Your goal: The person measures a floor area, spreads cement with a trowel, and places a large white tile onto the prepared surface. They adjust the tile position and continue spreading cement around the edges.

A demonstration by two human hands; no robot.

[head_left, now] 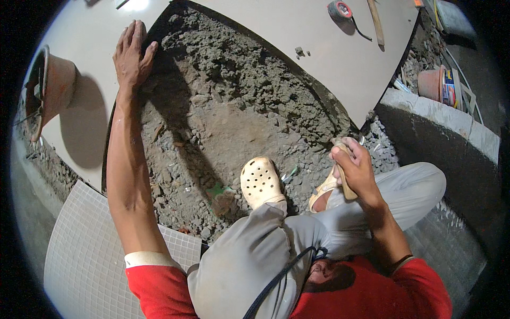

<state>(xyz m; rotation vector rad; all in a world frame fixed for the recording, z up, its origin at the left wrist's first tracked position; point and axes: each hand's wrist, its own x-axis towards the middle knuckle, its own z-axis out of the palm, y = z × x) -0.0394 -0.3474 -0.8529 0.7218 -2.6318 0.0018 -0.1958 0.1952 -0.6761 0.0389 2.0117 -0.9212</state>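
My left hand (pixel 133 53) rests flat, fingers spread, on the edge of a large beige floor tile (pixel 87 106) where it meets a bed of rough grey mortar (pixel 234 101). My right hand (pixel 355 167) is closed around a wooden tool handle (pixel 346 183), held just above my right knee; the tool's working end is hidden behind the hand. I am crouching, with my cream perforated clog (pixel 260 182) planted on the gravel between the tiles.
A second large beige tile (pixel 319 58) lies beyond the mortar, carrying a tape measure (pixel 340 9) and a wooden stick (pixel 376 21). A brown bucket (pixel 50 87) stands on the left tile. A white small-grid tile (pixel 90 260) lies near left. A low concrete curb (pixel 441 119) and pots sit right.
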